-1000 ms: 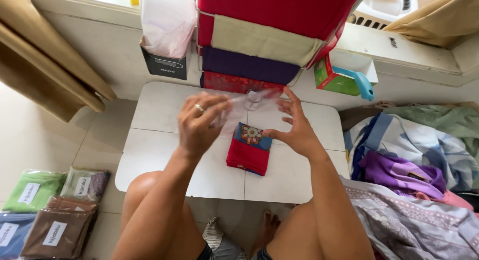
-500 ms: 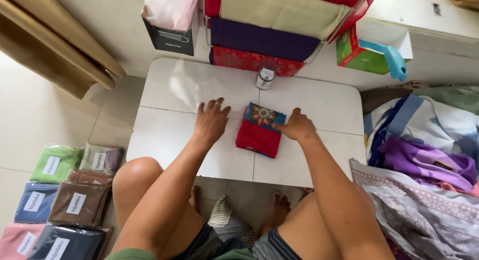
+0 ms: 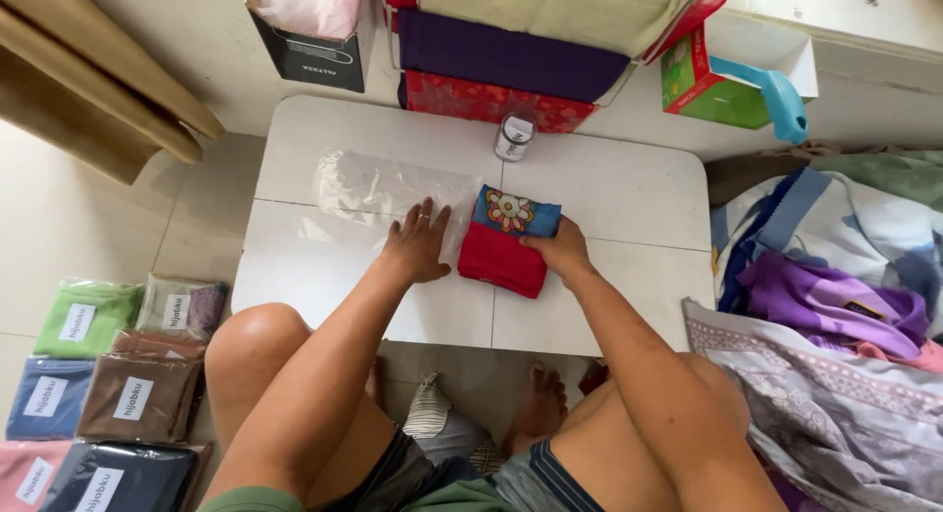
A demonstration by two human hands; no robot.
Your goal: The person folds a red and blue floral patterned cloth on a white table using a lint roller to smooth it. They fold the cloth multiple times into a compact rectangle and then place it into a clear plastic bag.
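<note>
While the person sits on the floor at the low white table [image 3: 609,193], the folded cloth [image 3: 506,239] lies near the table's middle, red with a blue flowered end turned toward the far edge. The right hand [image 3: 560,252] rests on the cloth's right edge, fingers curled lightly over it, pinning rather than lifting it. The left hand [image 3: 417,245] is spread flat, palm down, on the near end of a clear plastic bag [image 3: 383,188] that lies flat on the table just left of the cloth; nothing is gripped, only pressed. As far as I can judge, the folding is finished and the bag is laid out, but the cloth sits wholly outside it, so the bagging itself is left (whether the bag's mouth is open I cannot tell). A small roll of tape [image 3: 514,137] stands behind the cloth, near the table's far edge, untouched. On the floor left of the table lie bagged cloths [image 3: 108,374] in green, brown, blue and pink, each labelled, which suggests several pieces are packed already. More fabric [image 3: 835,306] is heaped right of the table.
</note>
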